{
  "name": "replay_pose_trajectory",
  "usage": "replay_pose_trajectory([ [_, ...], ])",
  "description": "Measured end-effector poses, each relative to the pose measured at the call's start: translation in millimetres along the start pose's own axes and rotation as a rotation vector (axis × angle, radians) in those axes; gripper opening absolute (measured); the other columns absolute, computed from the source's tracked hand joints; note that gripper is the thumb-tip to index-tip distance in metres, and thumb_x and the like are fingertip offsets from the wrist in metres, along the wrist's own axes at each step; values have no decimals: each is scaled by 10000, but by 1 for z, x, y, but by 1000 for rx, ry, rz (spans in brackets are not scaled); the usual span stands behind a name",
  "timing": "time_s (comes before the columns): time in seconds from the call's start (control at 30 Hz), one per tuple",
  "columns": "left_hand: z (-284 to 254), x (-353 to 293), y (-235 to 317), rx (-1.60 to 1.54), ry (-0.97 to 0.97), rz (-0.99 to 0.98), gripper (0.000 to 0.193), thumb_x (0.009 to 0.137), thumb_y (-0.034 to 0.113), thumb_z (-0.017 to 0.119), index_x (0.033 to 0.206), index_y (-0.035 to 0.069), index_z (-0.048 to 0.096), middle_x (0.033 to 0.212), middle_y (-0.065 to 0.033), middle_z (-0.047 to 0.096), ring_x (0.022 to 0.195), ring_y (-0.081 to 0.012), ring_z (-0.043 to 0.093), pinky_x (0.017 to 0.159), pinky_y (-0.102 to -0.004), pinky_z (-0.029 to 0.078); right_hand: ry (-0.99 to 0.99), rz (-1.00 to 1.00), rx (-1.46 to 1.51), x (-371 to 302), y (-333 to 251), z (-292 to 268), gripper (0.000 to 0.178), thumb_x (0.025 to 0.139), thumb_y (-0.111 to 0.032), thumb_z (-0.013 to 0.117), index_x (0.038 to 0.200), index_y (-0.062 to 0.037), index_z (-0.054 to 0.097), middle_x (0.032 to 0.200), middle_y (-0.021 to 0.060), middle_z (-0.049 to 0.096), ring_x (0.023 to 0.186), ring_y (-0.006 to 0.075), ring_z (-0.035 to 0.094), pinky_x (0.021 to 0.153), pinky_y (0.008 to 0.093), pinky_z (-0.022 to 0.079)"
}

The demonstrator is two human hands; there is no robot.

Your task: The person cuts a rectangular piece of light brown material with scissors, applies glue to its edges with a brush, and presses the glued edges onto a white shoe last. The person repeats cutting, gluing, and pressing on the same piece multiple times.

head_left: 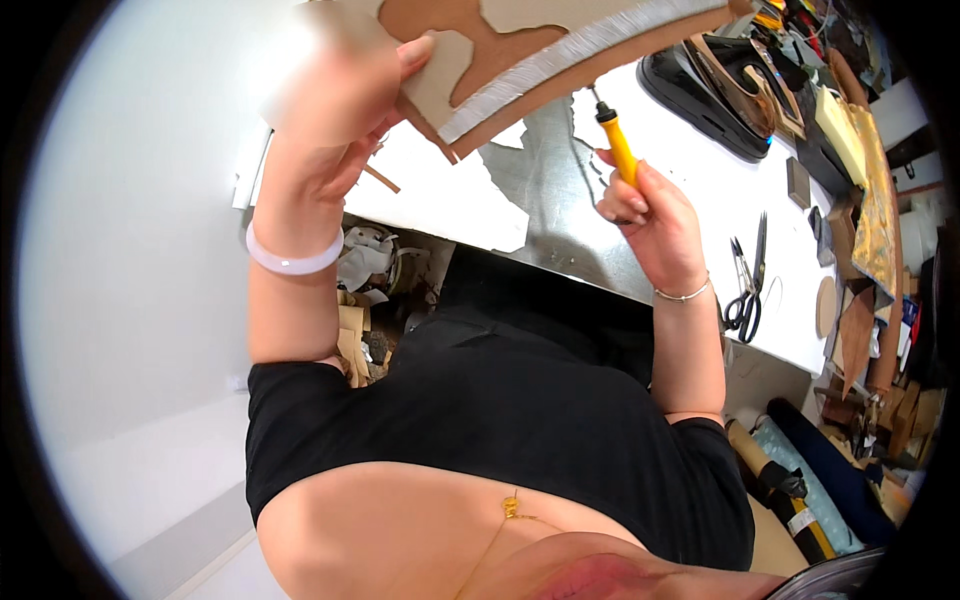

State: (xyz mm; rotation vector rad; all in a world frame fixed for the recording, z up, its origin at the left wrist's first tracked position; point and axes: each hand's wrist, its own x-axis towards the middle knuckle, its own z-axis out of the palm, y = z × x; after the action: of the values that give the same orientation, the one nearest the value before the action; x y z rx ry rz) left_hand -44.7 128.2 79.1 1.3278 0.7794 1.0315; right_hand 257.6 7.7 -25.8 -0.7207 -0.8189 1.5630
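My left hand (365, 105), partly blurred, holds a brown leather-like piece (490, 48) up by its left end. Cream backing patches cover part of this piece, and a shiny silver-white strip (580, 58) runs along its lower side. In my right hand (655, 215) is a slim tool with a yellow handle (620, 145), a black collar and a thin metal tip, like an awl. Its tip points up at the piece's lower edge; whether they touch I cannot tell. Both hands are above the table.
White paper (440, 195) with torn edges lies on the metal tabletop (560, 225). Black scissors (742, 305) and a slim pointed tool (762, 250) rest at the right. Beyond sit a black bag-like item (690, 95) and a small dark block (798, 183). Material rolls (800, 480) stand lower right.
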Motion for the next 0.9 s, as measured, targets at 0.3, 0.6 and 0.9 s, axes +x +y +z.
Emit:
replay_pose_trajectory([
  [0.3, 34, 28, -5, 135, -20, 45, 417, 944, 214, 768, 1275, 4, 625, 1149, -71, 707, 1029, -125, 677, 851, -266, 569, -40, -11, 52, -9, -1, 0, 455, 1134, -289, 334, 1301, 61, 572, 679, -75, 330, 624, 60, 280, 681, 260, 310],
  [0.6, 50, 43, -9, 161, -29, 99, 389, 900, 235, 815, 1195, 22, 676, 1048, -45, 729, 953, -110, 679, 817, -260, 546, -4, -70, -14, -8, -11, -10, 452, 1132, -281, 328, 1271, 71, 575, 669, -69, 325, 618, 69, 274, 671, 269, 309],
  [0.9, 66, 56, -3, 237, -44, 123, 363, 897, 230, 813, 1149, 0, 689, 1037, -70, 740, 940, -154, 711, 797, -293, 567, 77, -123, -168, -10, -18, -14, 443, 1119, -260, 357, 1257, 106, 566, 677, -54, 344, 641, 94, 297, 710, 286, 342],
])
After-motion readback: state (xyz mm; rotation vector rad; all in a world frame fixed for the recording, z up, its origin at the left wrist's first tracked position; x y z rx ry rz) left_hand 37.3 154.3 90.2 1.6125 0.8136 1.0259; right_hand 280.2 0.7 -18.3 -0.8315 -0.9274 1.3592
